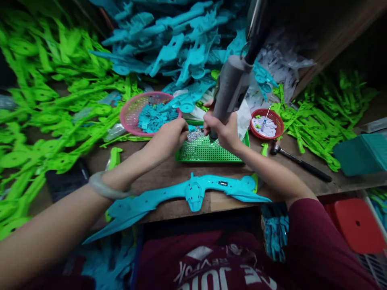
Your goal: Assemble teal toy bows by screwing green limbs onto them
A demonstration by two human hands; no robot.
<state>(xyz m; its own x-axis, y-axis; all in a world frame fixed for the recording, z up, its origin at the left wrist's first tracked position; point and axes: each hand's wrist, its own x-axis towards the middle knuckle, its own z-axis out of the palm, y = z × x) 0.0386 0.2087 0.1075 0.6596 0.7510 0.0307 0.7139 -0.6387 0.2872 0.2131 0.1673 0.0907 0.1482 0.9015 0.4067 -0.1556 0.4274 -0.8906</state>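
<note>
My right hand (225,129) is wrapped round the grey body of a hanging electric screwdriver (230,86), tip pointing down over the green perforated tray (208,153). Small metal screws (195,135) lie in that tray. At its left rim my left hand (171,137) is closed, fingertips curled down by the screws; whatever they hold is hidden. Nearer to me, a blue plastic bow-shaped toy body (193,193) lies along the table edge, with neither hand on it. A pink basket (128,114) of small blue pieces (157,117) stands just beyond my left hand.
Bright green plastic parts (60,121) are heaped at the left, more (311,121) at the right. Blue parts (187,44) pile up at the back. A red basket (282,123) holds white pieces and a small screwdriver (266,114). A hammer (302,163) lies right.
</note>
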